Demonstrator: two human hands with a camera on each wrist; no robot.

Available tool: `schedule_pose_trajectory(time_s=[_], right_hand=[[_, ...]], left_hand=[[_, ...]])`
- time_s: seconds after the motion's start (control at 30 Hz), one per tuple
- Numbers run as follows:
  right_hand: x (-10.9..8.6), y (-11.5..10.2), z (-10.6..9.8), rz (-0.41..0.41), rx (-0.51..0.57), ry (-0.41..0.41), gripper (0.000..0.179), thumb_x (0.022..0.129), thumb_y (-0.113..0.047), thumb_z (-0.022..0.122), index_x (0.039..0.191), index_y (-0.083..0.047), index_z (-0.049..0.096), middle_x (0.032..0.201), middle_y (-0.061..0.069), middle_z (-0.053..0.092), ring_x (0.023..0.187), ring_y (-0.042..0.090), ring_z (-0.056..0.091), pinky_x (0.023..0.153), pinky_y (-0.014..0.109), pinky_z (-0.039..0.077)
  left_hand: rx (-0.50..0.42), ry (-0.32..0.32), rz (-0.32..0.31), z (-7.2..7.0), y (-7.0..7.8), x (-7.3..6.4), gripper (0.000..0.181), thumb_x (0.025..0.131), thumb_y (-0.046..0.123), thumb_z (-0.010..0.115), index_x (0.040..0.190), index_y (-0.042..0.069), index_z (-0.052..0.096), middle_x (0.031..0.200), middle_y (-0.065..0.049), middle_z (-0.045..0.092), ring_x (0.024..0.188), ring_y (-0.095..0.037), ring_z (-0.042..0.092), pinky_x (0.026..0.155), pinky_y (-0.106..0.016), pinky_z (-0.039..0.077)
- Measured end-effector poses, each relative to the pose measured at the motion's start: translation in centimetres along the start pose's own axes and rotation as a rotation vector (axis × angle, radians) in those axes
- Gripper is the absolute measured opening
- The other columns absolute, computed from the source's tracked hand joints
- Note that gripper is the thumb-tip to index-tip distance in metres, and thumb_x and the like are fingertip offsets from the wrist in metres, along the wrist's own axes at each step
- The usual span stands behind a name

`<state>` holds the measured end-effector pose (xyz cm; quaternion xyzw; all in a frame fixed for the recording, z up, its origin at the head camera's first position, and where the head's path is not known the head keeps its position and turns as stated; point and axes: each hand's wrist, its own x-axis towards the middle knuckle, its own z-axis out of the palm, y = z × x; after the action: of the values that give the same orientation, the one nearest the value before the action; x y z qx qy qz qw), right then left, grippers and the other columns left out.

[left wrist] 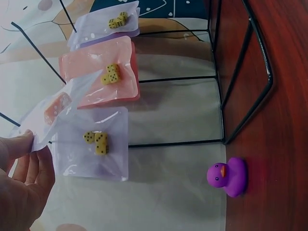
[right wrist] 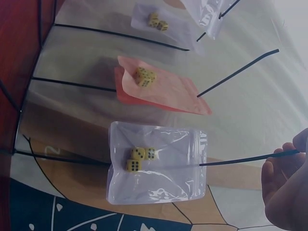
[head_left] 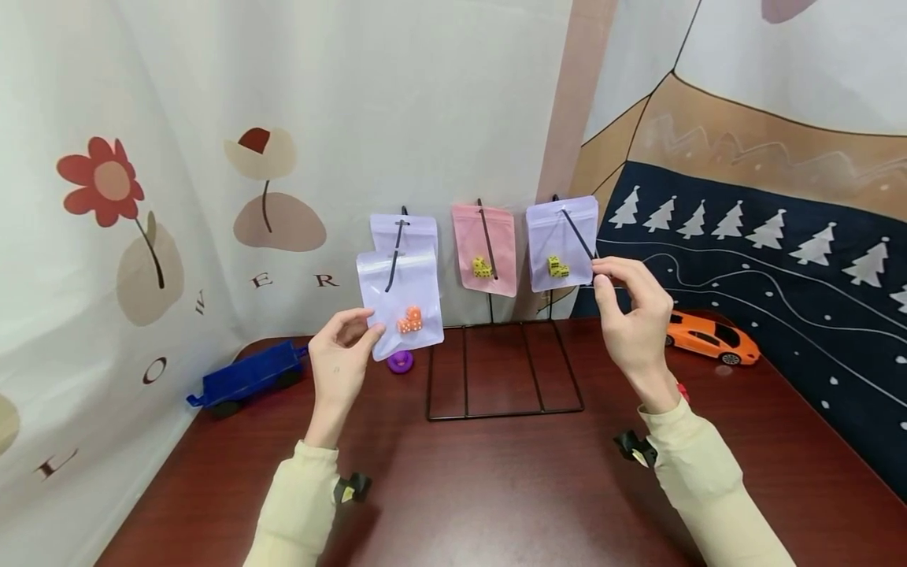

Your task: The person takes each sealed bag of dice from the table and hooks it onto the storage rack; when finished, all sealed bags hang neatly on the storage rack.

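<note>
My left hand point(head_left: 338, 358) pinches the edge of a lavender zip bag point(head_left: 420, 279) with orange dice point(head_left: 411, 320) in it. Its top overlaps the left hook point(head_left: 394, 264) of a black wire rack point(head_left: 506, 414). Behind it on that hook hangs another lavender bag point(left wrist: 77, 161), holding yellow dice point(left wrist: 100, 144). With thumb and fingers, my right hand point(head_left: 635, 315) grips the outer end of the right hook point(right wrist: 240, 160). A lavender bag point(right wrist: 178, 185) with yellow dice point(right wrist: 138, 154) hangs farther in on that hook.
A pink bag point(head_left: 464, 236) with yellow dice hangs on the middle hook. A purple rubber duck point(left wrist: 236, 177) sits by the rack's left side. At the table's left is a blue toy trailer point(head_left: 248, 378), at the right an orange toy car point(head_left: 712, 337). Printed curtains point(head_left: 425, 94) back the table.
</note>
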<state>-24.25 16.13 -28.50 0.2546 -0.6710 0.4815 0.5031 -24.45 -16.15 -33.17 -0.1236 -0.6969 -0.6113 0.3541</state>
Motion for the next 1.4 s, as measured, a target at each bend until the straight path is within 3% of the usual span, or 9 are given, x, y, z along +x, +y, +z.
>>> schedule_pose_trajectory(time_s=[0.4,0.63,0.8,1.0,1.23,1.4], right_hand=[[0.0,-0.5,0.2,0.004,-0.004,-0.013,0.013,0.083,0.018,0.054,0.091,0.016,0.064,0.097,0.029,0.062,0.089,0.029,0.06,0.083,0.024,0.05],[0.0,-0.5,0.4,-0.006,-0.006,-0.019,0.013,0.083,0.017,0.054,0.091,0.017,0.064,0.097,0.027,0.063,0.088,0.033,0.06,0.083,0.028,0.051],[0.0,-0.5,0.5,-0.003,-0.001,-0.025,0.012,0.083,0.017,0.054,0.091,0.017,0.064,0.097,0.028,0.063,0.088,0.032,0.06,0.083,0.027,0.05],[-0.1,-0.5,0.6,0.007,-0.001,-0.028,0.013,0.083,0.017,0.054,0.092,0.016,0.064,0.097,0.028,0.063,0.089,0.03,0.06,0.084,0.027,0.05],[-0.3,-0.4,0.4,0.008,0.011,-0.028,0.013,0.083,0.018,0.054,0.092,0.017,0.063,0.097,0.028,0.062,0.09,0.031,0.06,0.084,0.023,0.049],[-0.3,-0.5,-0.1,0.011,0.032,-0.028,0.013,0.082,0.019,0.054,0.092,0.019,0.062,0.098,0.03,0.061,0.092,0.029,0.059,0.085,0.024,0.049]], left_hand=[[0.012,0.033,-0.028,-0.2,-0.7,1.6,0.025,0.077,-0.01,0.073,0.101,-0.013,0.065,0.086,-0.03,0.062,0.074,-0.012,0.063,0.071,-0.017,0.051],[0.007,0.058,-0.048,0.1,-1.0,2.7,0.025,0.08,-0.007,0.072,0.102,-0.012,0.065,0.091,-0.029,0.063,0.078,-0.019,0.064,0.075,-0.021,0.052],[0.02,0.084,-0.047,0.5,-1.5,3.4,0.024,0.08,-0.006,0.072,0.102,-0.012,0.066,0.092,-0.03,0.063,0.077,-0.018,0.065,0.075,-0.022,0.052],[0.023,0.109,-0.05,0.8,-2.2,3.7,0.023,0.079,-0.009,0.07,0.102,-0.013,0.065,0.093,-0.031,0.062,0.076,-0.018,0.065,0.075,-0.022,0.053],[0.034,0.088,-0.066,0.8,-2.5,3.5,0.024,0.081,-0.01,0.068,0.104,-0.014,0.064,0.096,-0.031,0.063,0.079,-0.026,0.065,0.075,-0.022,0.052],[0.067,0.078,-0.084,0.9,-2.9,3.5,0.024,0.082,-0.006,0.07,0.105,-0.013,0.064,0.098,-0.03,0.064,0.08,-0.02,0.066,0.071,-0.017,0.05]])
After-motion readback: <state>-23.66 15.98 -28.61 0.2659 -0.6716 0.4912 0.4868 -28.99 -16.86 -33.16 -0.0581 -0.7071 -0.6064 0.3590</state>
